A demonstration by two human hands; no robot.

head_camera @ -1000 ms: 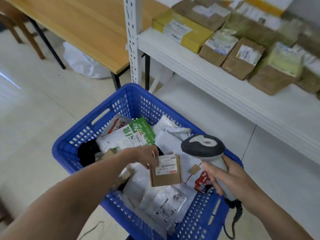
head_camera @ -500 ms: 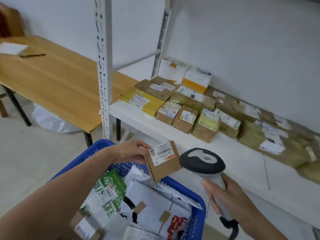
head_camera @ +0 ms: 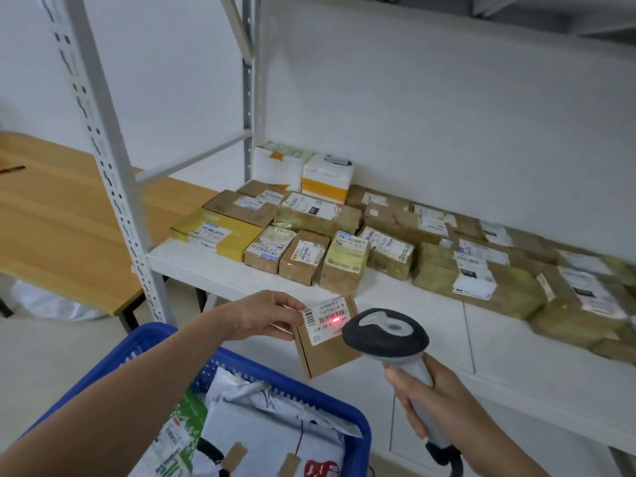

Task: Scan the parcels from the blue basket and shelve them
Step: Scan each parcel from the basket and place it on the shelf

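White shelf (head_camera: 481, 321) — brown parcels (head_camera: 303, 256) — wooden table (head_camera: 51, 228)

Shelf (head_camera: 481, 325) front strip bare, open from front. Boxed parcels (head_camera: 303, 256) crowd back half. Upright post (head_camera: 116, 187) blocks left corner. Blue basket (head_camera: 151, 335) below, packed.

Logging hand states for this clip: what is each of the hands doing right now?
Left hand: holding the small cardboard parcel by its edge.
Right hand: gripping the barcode scanner handle.
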